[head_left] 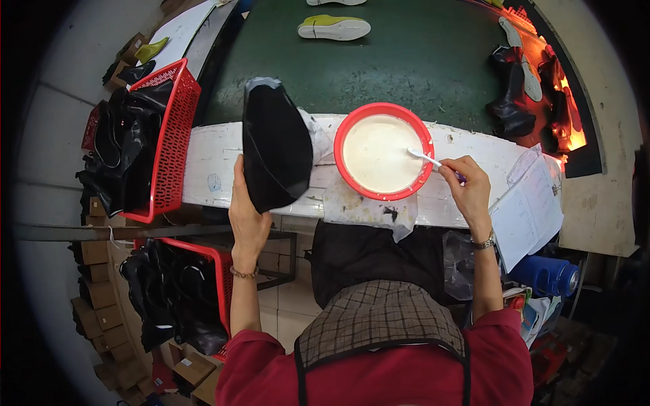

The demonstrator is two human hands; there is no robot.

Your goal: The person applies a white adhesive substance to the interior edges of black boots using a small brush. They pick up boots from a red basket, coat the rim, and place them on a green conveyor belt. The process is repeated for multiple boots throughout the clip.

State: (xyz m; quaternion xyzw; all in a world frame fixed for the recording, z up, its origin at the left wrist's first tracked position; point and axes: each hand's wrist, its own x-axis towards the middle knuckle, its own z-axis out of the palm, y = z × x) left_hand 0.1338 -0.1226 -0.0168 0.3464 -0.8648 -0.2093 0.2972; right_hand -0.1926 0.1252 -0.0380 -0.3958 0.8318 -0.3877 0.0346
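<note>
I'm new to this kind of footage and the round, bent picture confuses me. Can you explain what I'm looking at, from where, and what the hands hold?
There is one view, from a wide-lens camera worn on a person's head, looking down; the lens bends straight edges. No machine: two bare hands. The left hand holds up a black shoe upper. The right hand has a grip on a white brush, its tip dipped in a red bowl of whitish liquid. The bowl stands on a white bench. A red basket of black pieces sits at the left, and papers lie at the right.
</note>
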